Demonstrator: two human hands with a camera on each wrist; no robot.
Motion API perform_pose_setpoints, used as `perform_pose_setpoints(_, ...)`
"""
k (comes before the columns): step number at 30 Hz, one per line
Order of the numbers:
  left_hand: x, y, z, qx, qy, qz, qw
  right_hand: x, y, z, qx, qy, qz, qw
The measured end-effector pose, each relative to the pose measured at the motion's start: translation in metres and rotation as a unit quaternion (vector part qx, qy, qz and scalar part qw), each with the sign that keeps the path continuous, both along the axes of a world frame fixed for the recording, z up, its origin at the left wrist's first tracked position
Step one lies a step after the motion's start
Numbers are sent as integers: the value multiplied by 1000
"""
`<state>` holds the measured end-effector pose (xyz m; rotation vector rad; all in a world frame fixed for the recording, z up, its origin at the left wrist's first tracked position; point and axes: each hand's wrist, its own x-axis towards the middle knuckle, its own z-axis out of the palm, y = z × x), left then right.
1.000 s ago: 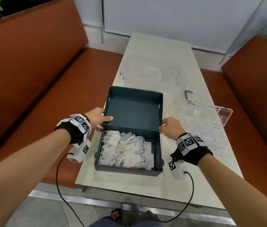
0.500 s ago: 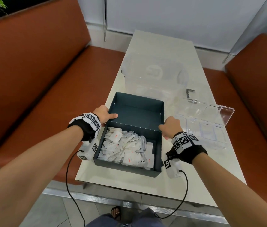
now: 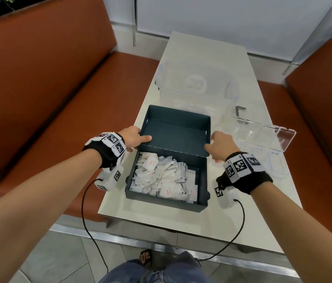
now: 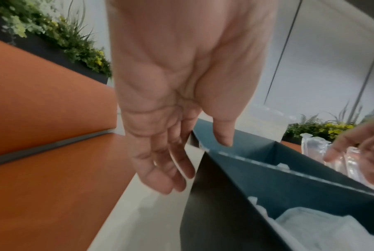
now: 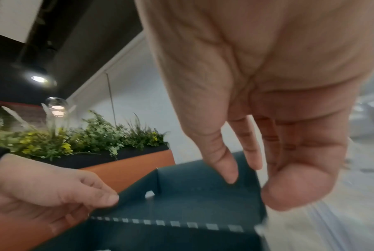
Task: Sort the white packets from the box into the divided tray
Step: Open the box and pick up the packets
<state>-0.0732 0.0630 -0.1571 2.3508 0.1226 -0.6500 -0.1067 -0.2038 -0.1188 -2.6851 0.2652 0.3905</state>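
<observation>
Looking down at a dark teal box (image 3: pixel 167 193) sitting on the pale tabletop (image 3: pixel 201 227), lid (image 3: pixel 176 132) flipped open and laid back flat behind it. The box is stuffed with white packets (image 3: pixel 161 177), all jumbled; a couple carry red lettering that looks like "Salt", and another has dark print that's too small to read.

The left hand (image 3: pixel 133 137) is on the lid's left edge, thumb laid over the top of the flap and fingers reaching down beside it, only loosely bent, so more touching than gripping. The right hand (image 3: pixel 220 145) is at the lid's right edge by the hinge corner; in the right wrist view its thumb and fingers hang down pretty straight, spread a bit, thumb tip at the teal card. Neither hand has a packet in it.

The clear divided tray (image 3: pixel 263 146) sits just to the right of the box, near the right hand. Behind the box is a big clear plastic container (image 3: pixel 195 86) with a pale round logo I can't make out. Orange bench seats (image 3: pixel 38 88) on both sides.
</observation>
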Motion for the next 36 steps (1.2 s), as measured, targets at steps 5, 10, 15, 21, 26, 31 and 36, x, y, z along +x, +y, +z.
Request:
perform_pose_setpoints(5, -6, 8, 12, 20, -37, -10, 999, -1, 21, 24, 33, 4, 71, 997)
perform_pose_setpoints(10, -31, 3, 4, -32, 43, 9, 999, -13, 41, -7, 71, 147, 65, 984)
perform_pose_setpoints(15, -45, -3, -6, -53, 67, 41, 996, -20, 53, -27, -21, 172, 87, 981)
perform_pose_setpoints(21, -48, -1, -9, -47, 57, 41, 996, -14, 64, -49, 148, 196, -53, 968)
perform_pose_setpoints(26, -48, 0, -11, -51, 58, 40, 996, -17, 70, -53, 263, 238, -135, 925)
perform_pose_setpoints(31, -49, 1, -13, -55, 50, 36, 997, -17, 77, -60, 251, 174, -91, 948)
perform_pose_setpoints(36, -50, 5, -16, -37, 21, 7, 999, -17, 68, -44, 248, 159, -109, 949)
